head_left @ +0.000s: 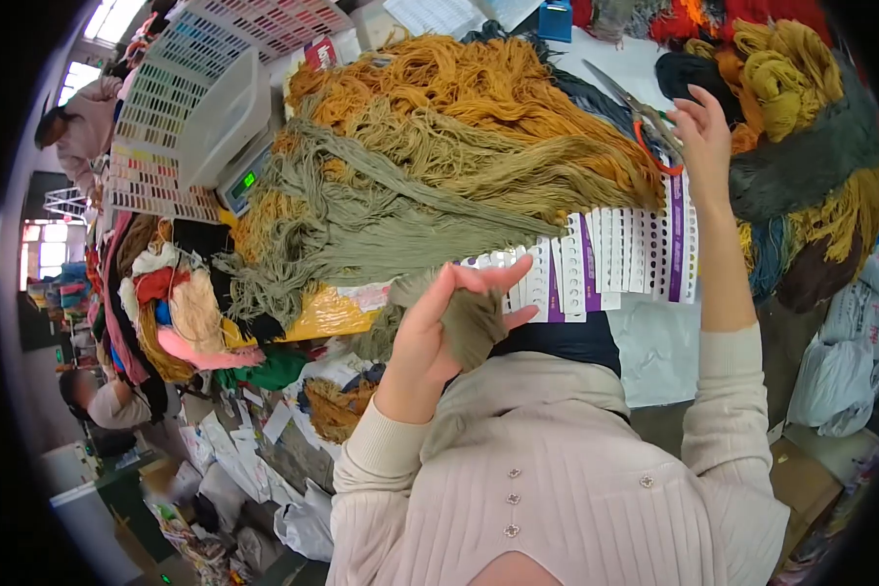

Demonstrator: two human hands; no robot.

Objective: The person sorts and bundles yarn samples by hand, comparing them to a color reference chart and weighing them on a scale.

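My left hand (435,322) is wrapped round a grey-olive hank of yarn (472,327), close to my waist, with some fingers stretched out. My right hand (703,137) is raised over the right side of the table, its fingers apart and slightly bent. Just left of those fingers lies a pair of scissors (635,105) with orange handles, the blades pointing up and left. Sage-green yarn (391,220) spreads in front of my left hand. Beyond it are olive yarn (518,161) and orange-brown yarn (439,78). Punched cards (620,249) with purple strips line the near table edge.
A scale (244,181) bearing a clear plastic bin (227,122) stands at the left, beside racks of colour samples (161,107). More yarn hanks (801,117) hang at the right. Two people (83,132) are off to the left. A blue box (555,20) sits at the back.
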